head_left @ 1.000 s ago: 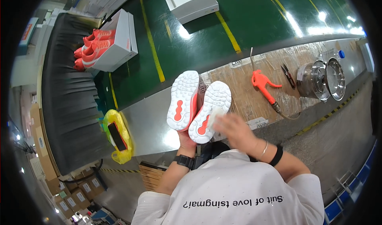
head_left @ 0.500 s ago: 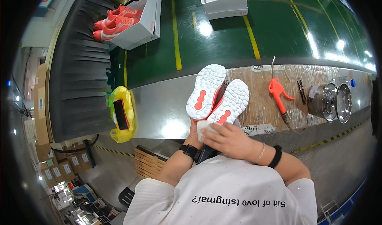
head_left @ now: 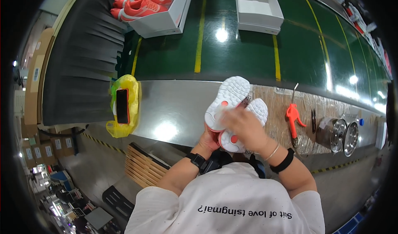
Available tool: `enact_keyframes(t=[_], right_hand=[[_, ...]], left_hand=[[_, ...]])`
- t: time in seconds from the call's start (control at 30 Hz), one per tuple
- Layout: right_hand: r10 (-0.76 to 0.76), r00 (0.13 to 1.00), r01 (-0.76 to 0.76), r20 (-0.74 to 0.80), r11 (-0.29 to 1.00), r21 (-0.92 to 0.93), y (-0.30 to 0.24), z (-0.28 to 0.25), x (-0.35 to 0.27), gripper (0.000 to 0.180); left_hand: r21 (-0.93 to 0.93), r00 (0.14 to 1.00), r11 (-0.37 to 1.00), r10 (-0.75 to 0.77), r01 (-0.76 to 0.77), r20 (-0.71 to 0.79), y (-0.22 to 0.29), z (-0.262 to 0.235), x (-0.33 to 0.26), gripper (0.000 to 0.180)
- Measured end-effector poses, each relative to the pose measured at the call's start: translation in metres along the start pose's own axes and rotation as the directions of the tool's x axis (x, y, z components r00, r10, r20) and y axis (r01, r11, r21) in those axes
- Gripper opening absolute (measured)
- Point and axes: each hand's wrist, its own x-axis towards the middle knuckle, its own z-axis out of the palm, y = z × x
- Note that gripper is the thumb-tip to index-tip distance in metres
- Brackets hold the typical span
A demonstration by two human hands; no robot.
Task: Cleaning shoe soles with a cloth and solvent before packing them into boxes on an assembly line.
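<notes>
My left hand (head_left: 209,139) is closed around the lower ends of two coral-red shoes held side by side, white soles facing up. The left shoe (head_left: 234,90) has a red inlay in its sole, partly covered. Its partner, the right shoe (head_left: 258,109), is crossed by my right hand (head_left: 245,126). That hand is blurred by motion, its fingers bent over a white cloth (head_left: 219,117) against the left sole. The cloth's edges are smeared, and most of the left hand's fingers are hidden beneath the shoes.
Beyond the metal bench (head_left: 174,101), a green conveyor belt (head_left: 170,60) carries a shoebox (head_left: 166,25) with red shoes and an open white box (head_left: 259,25). A phone (head_left: 122,106) lies on a yellow bag (head_left: 133,93). Rightward are an air gun (head_left: 292,117), tweezers (head_left: 313,120) and a metal container (head_left: 329,131).
My right hand has moved up from the lower ends of the shoes onto the soles, carrying the cloth. The shoes have shifted slightly right, and the whole view has turned.
</notes>
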Motion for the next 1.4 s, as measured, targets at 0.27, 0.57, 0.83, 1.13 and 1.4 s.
enact_keyframes(t=[0.27, 0.57, 0.83, 1.13, 1.4], right_hand=[[0.152, 0.939, -0.144, 0.309, 0.988, -0.050, 0.025, -0.003, 0.045, 0.046], [0.211, 0.966, -0.159, 0.149, 0.940, -0.301, 0.084, 0.003, 0.080, 0.038], [0.053, 0.980, -0.035, 0.191, 0.995, -0.094, 0.027, 0.005, 0.046, 0.047], [0.649, 0.720, -0.613, -0.247, 0.761, 0.214, 0.101, 0.012, 0.008, 0.033], [0.505, 0.863, -0.403, 0.025, 0.658, 0.636, 0.004, -0.049, -0.021, 0.035]], left_hand=[[0.107, 0.997, 0.994, 0.039, -0.032, -0.064, 0.003, -0.011, -0.002, 0.070], [0.093, 0.996, 0.994, 0.065, -0.058, -0.064, -0.003, -0.016, -0.006, 0.067], [0.222, 0.984, 0.975, 0.054, -0.016, -0.168, 0.001, -0.015, -0.011, 0.082], [0.161, 0.984, 0.986, 0.059, -0.031, -0.170, 0.009, -0.007, -0.007, 0.057], [0.263, 0.998, 0.965, -0.019, 0.002, 0.062, 0.042, 0.046, 0.013, 0.066]])
